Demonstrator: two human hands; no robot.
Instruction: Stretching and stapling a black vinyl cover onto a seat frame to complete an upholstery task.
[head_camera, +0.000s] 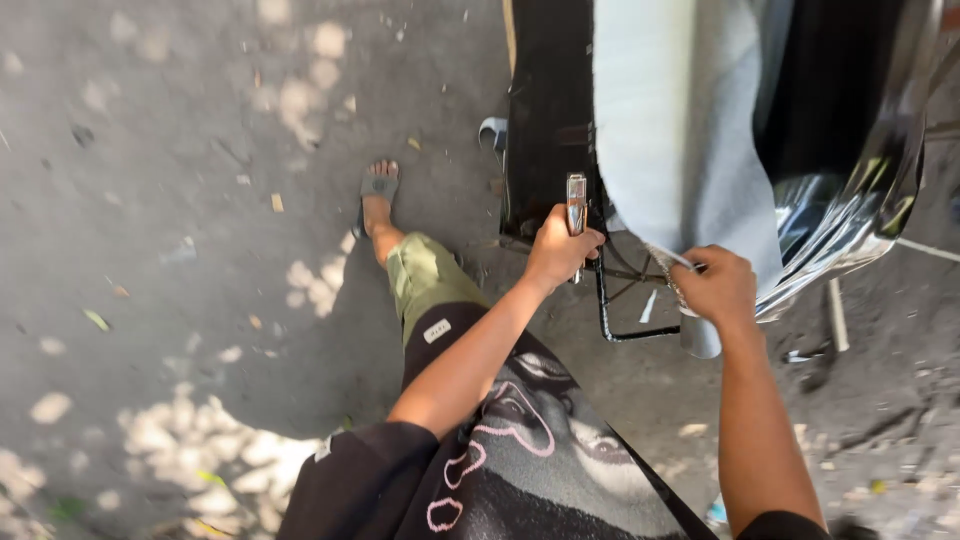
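Note:
My left hand (558, 252) grips a small chrome stapler-like tool (577, 203) and presses it against the edge of a black seat base (548, 110). My right hand (716, 287) is closed on the lower edge of a grey fabric sheet (680, 120) that lies over the seat, pinching it near a thin light strip. A glossy black cover (860, 180) curves along the right side of the fabric. The two hands are about a hand's width apart.
A thin black metal frame (612, 310) stands under the seat on grey concrete ground (170, 200) dappled with sunlight and scattered leaves. My sandalled foot (378, 192) and olive shorts (425, 275) are left of the seat. Debris lies at lower right.

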